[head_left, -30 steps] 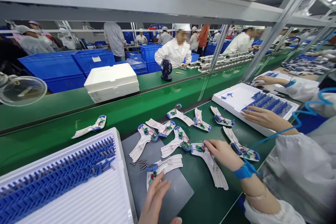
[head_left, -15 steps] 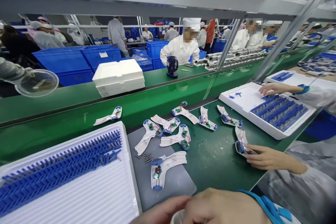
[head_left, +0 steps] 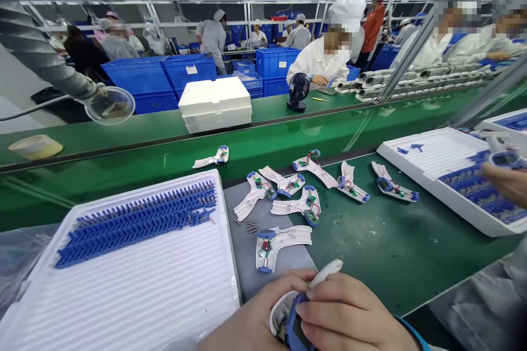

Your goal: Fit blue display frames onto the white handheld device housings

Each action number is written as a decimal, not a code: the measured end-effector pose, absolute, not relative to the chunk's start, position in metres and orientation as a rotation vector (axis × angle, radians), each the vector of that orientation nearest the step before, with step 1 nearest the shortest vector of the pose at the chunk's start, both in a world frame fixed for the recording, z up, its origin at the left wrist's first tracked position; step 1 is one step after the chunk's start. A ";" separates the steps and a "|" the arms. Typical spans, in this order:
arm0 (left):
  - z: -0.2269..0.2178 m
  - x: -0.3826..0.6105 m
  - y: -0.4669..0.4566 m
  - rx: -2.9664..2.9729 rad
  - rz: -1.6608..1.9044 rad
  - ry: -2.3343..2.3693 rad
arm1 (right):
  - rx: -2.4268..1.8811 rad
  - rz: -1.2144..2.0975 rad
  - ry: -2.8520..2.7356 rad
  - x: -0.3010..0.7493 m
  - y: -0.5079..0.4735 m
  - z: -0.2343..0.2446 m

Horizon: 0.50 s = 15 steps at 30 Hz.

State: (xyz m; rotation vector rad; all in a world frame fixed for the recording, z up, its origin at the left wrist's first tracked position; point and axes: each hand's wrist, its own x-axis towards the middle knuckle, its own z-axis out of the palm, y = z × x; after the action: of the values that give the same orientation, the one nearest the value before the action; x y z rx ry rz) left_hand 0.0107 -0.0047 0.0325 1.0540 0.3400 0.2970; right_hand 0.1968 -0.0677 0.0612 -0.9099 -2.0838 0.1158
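Between both hands, left (head_left: 251, 323) and right (head_left: 349, 315), the white-and-blue housing (head_left: 294, 307) sits firmly clasped.

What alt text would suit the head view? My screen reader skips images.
Both hands, left hand and right hand, grip a white and blue plastic handle-shaped shell above a green work mat. More open white shells with wiring lie ahead, beside a white ribbed tray of blue clips.

Bright even light, warped blurry edges
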 end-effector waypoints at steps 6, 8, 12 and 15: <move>0.026 0.010 -0.013 0.797 0.222 0.340 | -0.828 0.154 -2.089 0.198 -0.073 0.044; 0.030 0.010 -0.012 0.775 0.198 0.350 | -0.809 0.165 -2.086 0.198 -0.073 0.047; 0.036 0.012 -0.012 0.772 0.193 0.344 | -0.832 0.163 -2.058 0.198 -0.071 0.057; 0.031 0.014 -0.014 0.846 0.182 0.352 | -0.823 0.112 -2.126 0.199 -0.069 0.066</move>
State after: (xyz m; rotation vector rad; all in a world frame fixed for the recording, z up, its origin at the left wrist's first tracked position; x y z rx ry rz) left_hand 0.0139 -0.0140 0.0310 0.8460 0.3522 0.1823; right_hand 0.1987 -0.0685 0.0655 -0.8232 -2.1257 0.1118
